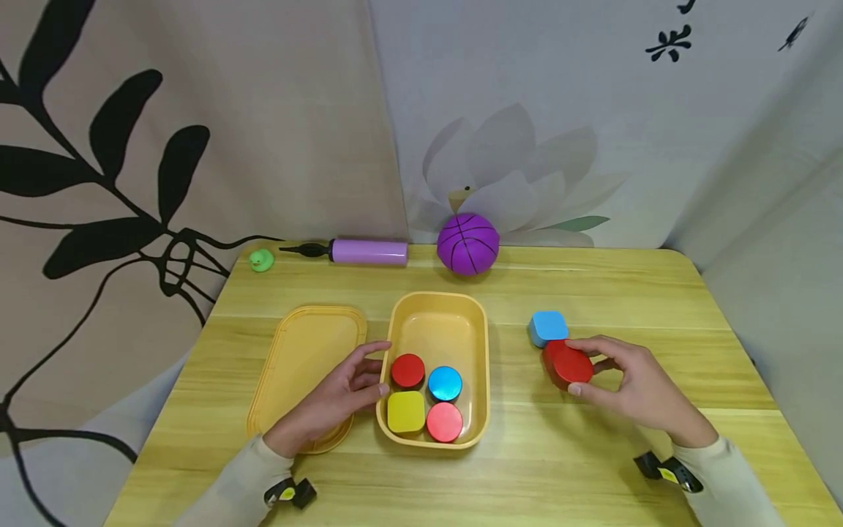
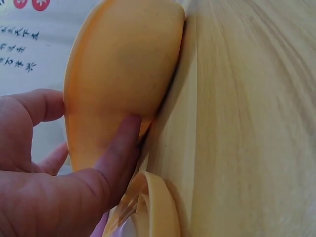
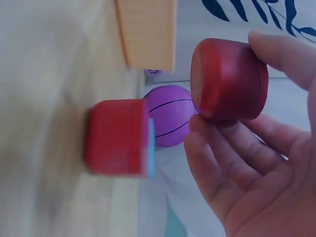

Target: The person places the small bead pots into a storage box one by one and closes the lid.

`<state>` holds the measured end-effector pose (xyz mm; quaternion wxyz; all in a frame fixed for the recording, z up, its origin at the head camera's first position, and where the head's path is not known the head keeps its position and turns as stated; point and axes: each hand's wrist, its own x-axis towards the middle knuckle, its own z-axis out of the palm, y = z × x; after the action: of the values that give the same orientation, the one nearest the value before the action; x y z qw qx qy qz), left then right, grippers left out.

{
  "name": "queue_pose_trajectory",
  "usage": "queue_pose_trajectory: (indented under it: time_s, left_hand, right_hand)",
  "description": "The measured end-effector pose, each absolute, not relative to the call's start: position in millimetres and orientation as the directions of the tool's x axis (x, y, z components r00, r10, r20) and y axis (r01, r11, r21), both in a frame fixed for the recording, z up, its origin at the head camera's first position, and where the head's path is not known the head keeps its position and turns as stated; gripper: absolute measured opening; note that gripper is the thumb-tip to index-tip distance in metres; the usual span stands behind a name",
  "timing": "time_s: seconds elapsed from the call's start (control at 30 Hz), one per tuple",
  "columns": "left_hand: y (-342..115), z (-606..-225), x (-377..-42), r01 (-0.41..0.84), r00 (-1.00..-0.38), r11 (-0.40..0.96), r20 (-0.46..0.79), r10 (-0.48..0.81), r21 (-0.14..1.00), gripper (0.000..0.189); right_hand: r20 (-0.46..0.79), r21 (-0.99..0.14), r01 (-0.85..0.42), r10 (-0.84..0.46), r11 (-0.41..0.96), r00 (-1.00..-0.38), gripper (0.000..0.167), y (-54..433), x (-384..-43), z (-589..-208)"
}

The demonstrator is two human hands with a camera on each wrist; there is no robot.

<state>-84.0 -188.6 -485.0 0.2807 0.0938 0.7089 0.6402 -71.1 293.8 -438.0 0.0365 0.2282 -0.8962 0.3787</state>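
My right hand pinches a small red round tin between thumb and fingers. In the right wrist view this held tin is off the table, and another red tin stands below it. A blue square tin sits just behind them. My left hand touches the left outer wall of a yellow plastic box with fairly straight fingers. Inside the box's near half are a red round tin, a blue round tin, a yellow square tin and a pinkish-red round tin.
A yellow lid lies left of the box, partly under my left hand and forearm. Along the table's back edge are a green toy duck, a purple hand pump and a purple ball. A printed curtain hangs behind.
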Motion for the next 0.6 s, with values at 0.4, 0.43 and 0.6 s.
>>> queue_pose_trajectory:
  time_s: [0.4, 0.43, 0.6]
  left_hand:
    - [-188.2, -483.7, -83.0, -0.238, -0.827, 0.160, -0.286, 0.484, 0.958, 0.070]
    - [-188.3, -483.5, -83.3, -0.241, -0.828, 0.158, -0.288, 0.482, 0.958, 0.070]
    - [-188.1, -481.4, -84.7, -0.241, -0.826, 0.149, -0.283, 0.488, 0.959, 0.070]
  right_hand:
    - [0.258, -0.660, -0.496, -0.449, 0.565, -0.855, 0.057, 258.1, -100.7, -419.8]
    - [0.250, -0.667, -0.491, -0.452, 0.560, -0.856, 0.057, 254.0, -103.3, -419.2]
    - [0.224, -0.710, -0.477, -0.476, 0.518, -0.850, 0.056, 231.2, -115.1, -419.8]
